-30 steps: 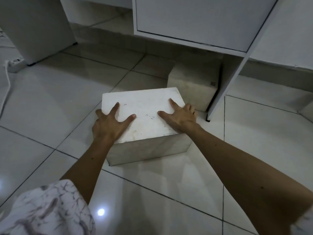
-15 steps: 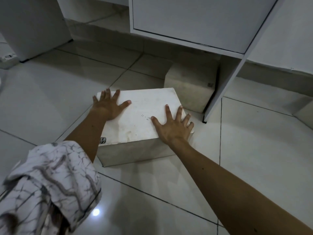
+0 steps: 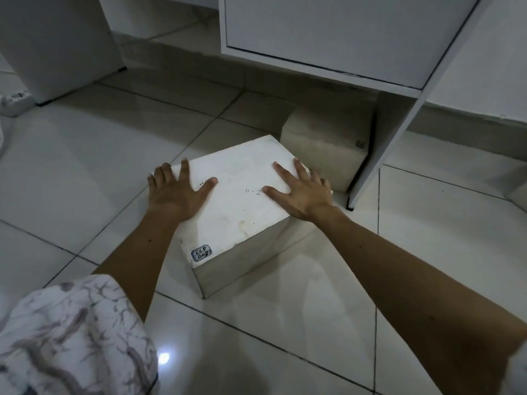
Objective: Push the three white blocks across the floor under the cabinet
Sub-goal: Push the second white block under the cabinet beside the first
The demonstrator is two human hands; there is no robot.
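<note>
While my sleeve [image 3: 71, 337] fills the near-left corner, my left hand [image 3: 176, 192] lies flat w/ fingers spread on the near white block [image 3: 239, 206], palm on its left edge, outer fingers hanging over the side; nothing is gripped. Block sits on the tile floor [image 3: 85, 166], rotated: long axis runs near-left to far-right, far corner pointing at the cabinet [image 3: 328, 29]. Label sticker [image 3: 201, 253] at its near corner, "11-2" written mid-top. My right hand [image 3: 302, 192] is also flat and splayed on the block's right edge, not clasping. Far right, a second block [image 3: 325, 149] sits under the cabinet, just beside the cabinet leg panel [image 3: 385, 149], close to the first block's far corner; touching or not, can't tell.
</note>
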